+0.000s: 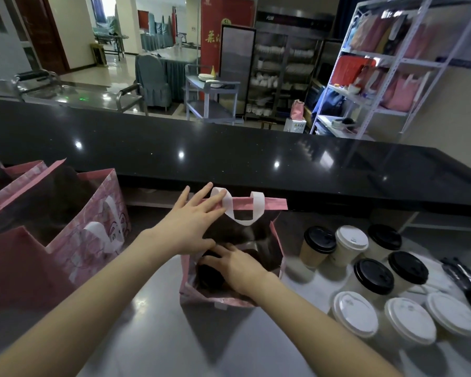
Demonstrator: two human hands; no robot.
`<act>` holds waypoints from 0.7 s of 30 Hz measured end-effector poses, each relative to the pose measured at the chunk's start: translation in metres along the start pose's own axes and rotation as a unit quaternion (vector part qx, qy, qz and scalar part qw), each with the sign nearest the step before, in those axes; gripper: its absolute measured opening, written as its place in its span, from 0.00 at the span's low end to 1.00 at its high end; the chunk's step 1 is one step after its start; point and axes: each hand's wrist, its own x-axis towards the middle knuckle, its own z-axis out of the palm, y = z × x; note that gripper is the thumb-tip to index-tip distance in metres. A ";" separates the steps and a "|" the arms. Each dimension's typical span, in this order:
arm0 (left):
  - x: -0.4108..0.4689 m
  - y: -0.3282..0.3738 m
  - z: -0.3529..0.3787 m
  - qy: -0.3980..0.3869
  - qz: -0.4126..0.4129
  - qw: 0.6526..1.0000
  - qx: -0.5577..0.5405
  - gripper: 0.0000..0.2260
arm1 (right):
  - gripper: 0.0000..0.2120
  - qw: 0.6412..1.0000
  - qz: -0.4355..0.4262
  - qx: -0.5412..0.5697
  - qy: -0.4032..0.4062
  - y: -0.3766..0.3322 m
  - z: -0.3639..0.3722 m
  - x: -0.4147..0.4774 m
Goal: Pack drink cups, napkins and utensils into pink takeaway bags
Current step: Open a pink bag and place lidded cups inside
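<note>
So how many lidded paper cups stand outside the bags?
8 cups, right of the open pink bag: three behind, two black-lidded in the middle, three white-lidded nearest. Others may be hidden.

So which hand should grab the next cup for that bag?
The right hand, probably: the cups stand on its side of the pink bag, while the left hand rests on the bag's rim.

Grey counter (152,322) with pink bags (93,240), lidded cups (373,276), perhaps wrapped utensils (460,273)
</note>
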 end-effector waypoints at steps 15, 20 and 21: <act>0.028 0.038 0.012 0.095 -0.004 0.994 -0.058 0.31 | 0.10 0.981 0.093 -0.100 0.136 0.070 -0.046 -0.105; 0.039 0.048 0.013 0.090 -0.015 0.985 -0.148 0.36 | 0.15 0.975 0.140 -0.026 0.171 0.087 -0.033 -0.115; 0.041 0.050 0.013 0.082 -0.013 0.986 -0.146 0.37 | 0.17 0.972 0.138 -0.001 0.189 0.087 -0.032 -0.118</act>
